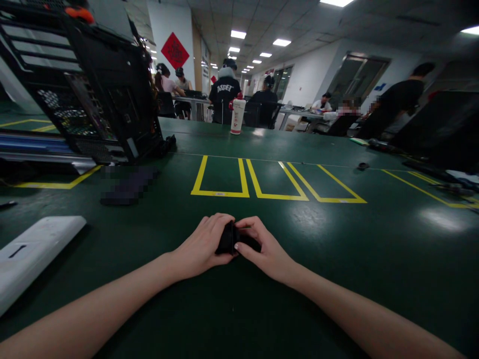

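Both hands meet around a small black object [226,240] low over the green table [232,309], near its front middle. It looks like a dark rounded piece with a thin upright rim; its exact kind cannot be made out. My left hand [204,244] wraps round its left side, thumb below and fingers over the top. My right hand [264,252] pinches the right side between thumb and fingers. A black part shows within the right hand's grip. The fingers cover much of the object.
Yellow tape outlines [220,194] mark the table ahead. An open computer case [112,94] stands at left, with a dark blurred item [129,187] and a white device [33,254] nearer me. A white bottle [238,114] stands at the far edge. Several people sit beyond.
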`<state>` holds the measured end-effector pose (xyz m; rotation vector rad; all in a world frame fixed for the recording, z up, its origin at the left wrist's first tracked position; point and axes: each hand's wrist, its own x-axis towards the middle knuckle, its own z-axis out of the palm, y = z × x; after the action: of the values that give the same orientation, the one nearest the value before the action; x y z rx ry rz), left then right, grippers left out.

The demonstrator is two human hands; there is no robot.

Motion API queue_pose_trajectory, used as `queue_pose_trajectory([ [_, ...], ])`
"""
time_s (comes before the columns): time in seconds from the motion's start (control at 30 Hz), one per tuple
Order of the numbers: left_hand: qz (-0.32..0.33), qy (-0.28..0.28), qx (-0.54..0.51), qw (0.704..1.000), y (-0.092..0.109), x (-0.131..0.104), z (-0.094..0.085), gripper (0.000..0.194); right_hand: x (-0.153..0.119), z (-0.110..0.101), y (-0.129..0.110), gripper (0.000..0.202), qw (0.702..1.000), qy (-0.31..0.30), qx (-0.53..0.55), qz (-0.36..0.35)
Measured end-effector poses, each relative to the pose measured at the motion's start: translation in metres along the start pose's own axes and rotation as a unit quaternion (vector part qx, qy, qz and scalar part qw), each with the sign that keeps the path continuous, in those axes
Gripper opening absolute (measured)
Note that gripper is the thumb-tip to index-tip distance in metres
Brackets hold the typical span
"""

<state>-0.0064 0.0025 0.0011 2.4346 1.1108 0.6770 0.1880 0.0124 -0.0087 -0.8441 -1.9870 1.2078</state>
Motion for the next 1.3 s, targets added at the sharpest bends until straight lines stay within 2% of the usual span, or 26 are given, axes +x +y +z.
queue_pose_trajectory([
  [0.23, -0.002, -0.002, 0.005, 1.0, -0.001, -0.001, 0.001, 0.056, -0.001, -0.001, -0.002, 0.035, 0.999, -0.016, -0.041, -0.017],
  [0.43, 0.004, -0.004, 0.009, 1.0, 0.001, 0.001, 0.0, 0.051, -0.002, -0.001, 0.001, 0.024, 1.0, -0.005, -0.024, -0.012],
  [0.6, 0.003, -0.006, 0.013, 1.0, 0.0, 0.0, 0.001, 0.053, -0.003, 0.001, 0.001, 0.039, 0.999, 0.012, -0.042, -0.025],
  [0.8, 0.003, 0.005, 0.022, 1.0, -0.001, 0.001, 0.003, 0.054, -0.002, -0.003, 0.003, 0.033, 0.991, 0.046, 0.099, 0.082],
  [0.97, 0.0, -0.002, 0.017, 1.0, 0.0, 0.0, 0.001, 0.053, 0.003, -0.002, -0.001, 0.03, 0.978, 0.013, 0.182, 0.104],
  [1.17, 0.031, 0.002, 0.031, 0.999, -0.001, -0.001, 0.001, 0.057, 0.008, 0.0, -0.004, 0.02, 0.964, 0.014, 0.214, 0.155],
  [1.3, 0.036, 0.003, 0.038, 0.999, -0.002, 0.0, 0.003, 0.058, 0.007, 0.0, -0.003, 0.023, 0.964, 0.014, 0.205, 0.165],
])
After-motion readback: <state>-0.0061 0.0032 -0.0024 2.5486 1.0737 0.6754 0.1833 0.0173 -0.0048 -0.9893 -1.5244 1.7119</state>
